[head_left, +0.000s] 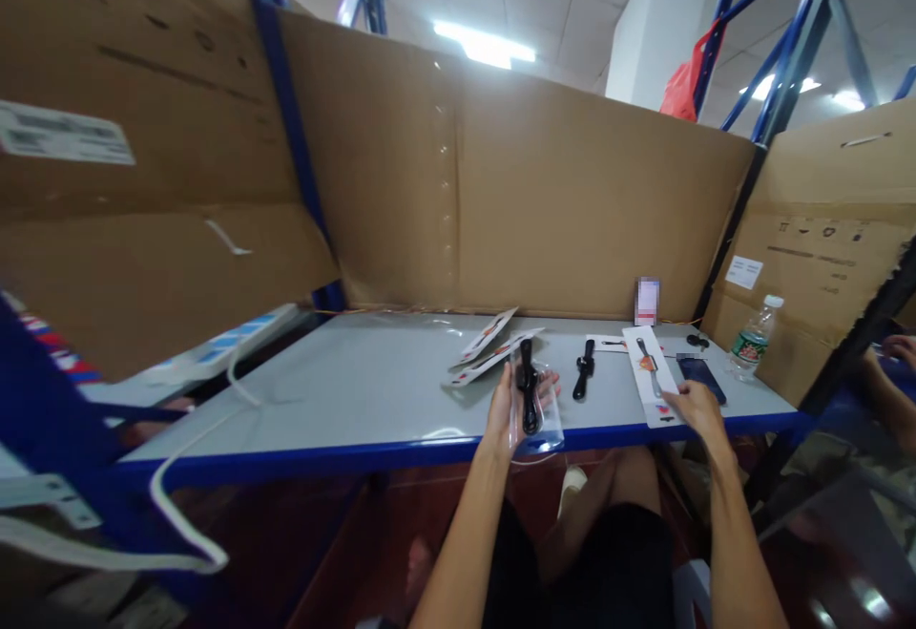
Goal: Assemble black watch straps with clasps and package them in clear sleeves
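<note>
My left hand is closed around a clear plastic blister shell, held above the front edge of the table. Inside it lies a long black piece with rounded ends and a wider middle. At the right, my right hand pinches the lower edge of a white printed backing card, which bears a picture of a long-handled tool. Between the hands, a second black piece of the same shape rests on the table. Several carded packs overlap just behind my left hand.
The grey table has a blue front edge. Cardboard walls enclose its back and sides. On the right are a dark phone, a plastic bottle, small black parts and an upright phone. A white cable hangs at left.
</note>
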Available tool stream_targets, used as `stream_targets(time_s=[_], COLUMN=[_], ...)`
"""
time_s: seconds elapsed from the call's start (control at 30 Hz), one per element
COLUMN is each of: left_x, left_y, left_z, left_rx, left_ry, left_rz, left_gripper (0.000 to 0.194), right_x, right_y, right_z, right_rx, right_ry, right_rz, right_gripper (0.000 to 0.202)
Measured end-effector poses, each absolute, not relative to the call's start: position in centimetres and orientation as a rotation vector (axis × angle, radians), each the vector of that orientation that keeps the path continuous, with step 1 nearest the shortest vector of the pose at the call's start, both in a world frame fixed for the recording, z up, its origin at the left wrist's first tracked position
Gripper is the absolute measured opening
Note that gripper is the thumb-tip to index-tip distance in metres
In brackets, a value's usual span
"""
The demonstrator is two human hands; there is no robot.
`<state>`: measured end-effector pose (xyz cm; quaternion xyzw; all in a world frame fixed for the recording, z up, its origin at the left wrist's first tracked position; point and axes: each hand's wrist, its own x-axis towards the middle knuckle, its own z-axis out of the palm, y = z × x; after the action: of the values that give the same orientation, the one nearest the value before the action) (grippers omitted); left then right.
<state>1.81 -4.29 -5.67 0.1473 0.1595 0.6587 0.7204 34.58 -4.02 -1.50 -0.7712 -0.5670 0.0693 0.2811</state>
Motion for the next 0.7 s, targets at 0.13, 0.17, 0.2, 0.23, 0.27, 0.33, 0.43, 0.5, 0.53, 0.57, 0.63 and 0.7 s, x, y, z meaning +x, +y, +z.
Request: stream_targets(time_s=[0.13, 0.17, 0.2, 0.23, 0.27, 0.33, 0.43, 0.5, 0.53, 0.57, 0.63, 0.7], left_x=[2.0, 2.0, 2.0, 2.0, 2.0, 2.0, 2.0, 2.1, 2.2, 2.2, 2.2, 2.1], left_y=[-4.3, -4.4, -4.4, -4.4, -4.5, -4.6, -4.9, -5.0, -5.0, -5.0, -4.9, -4.8], left_z=[-5.6, -5.6, -5.6, -5.5, -5.4, -5.2, -4.9, -4.9, -4.9, -5.0, -5.2, -5.4], left_rx=[0.323, 0.317, 0.31, 0.303, 0.298, 0.291, 0.293, 0.313, 0.323, 0.331, 0.333, 0.327], left_ry=[0.362, 0.365, 0.369, 0.377, 0.386, 0.41, 0.436, 0.431, 0.424, 0.42, 0.435, 0.459], left_rz=[1.471, 1.476, 1.478, 1.478, 1.472, 1.45, 1.452, 1.486, 1.506, 1.525, 1.557, 1.542], left_gripper=[0.043, 0.043, 0.042, 0.042, 0.042, 0.044, 0.045, 0.04, 0.038, 0.036, 0.035, 0.04], right_x=[33.4, 32.6, 31.6, 30.6, 29.4, 27.2, 24.6, 23.5, 23.2, 23.1, 23.0, 23.0], right_y=[-6.9, -8.1, -9.3, -10.6, -11.8, -13.9, -15.9, -16.6, -16.8, -17.0, -17.4, -17.8], right_z=[-2.1, -2.2, -2.3, -2.5, -2.7, -3.3, -4.3, -4.7, -4.7, -4.7, -4.5, -4.4], right_rx=[-1.518, -1.396, -1.312, -1.244, -1.19, -1.131, -1.129, -1.147, -1.149, -1.15, -1.153, -1.169], right_ry=[-1.372, -1.303, -1.241, -1.188, -1.153, -1.136, -1.166, -1.202, -1.223, -1.244, -1.298, -1.371], right_rz=[0.578, 0.691, 0.796, 0.886, 0.968, 1.094, 1.18, 1.213, 1.236, 1.264, 1.316, 1.391], right_gripper=[0.032, 0.037, 0.042, 0.045, 0.047, 0.049, 0.052, 0.054, 0.054, 0.055, 0.055, 0.055])
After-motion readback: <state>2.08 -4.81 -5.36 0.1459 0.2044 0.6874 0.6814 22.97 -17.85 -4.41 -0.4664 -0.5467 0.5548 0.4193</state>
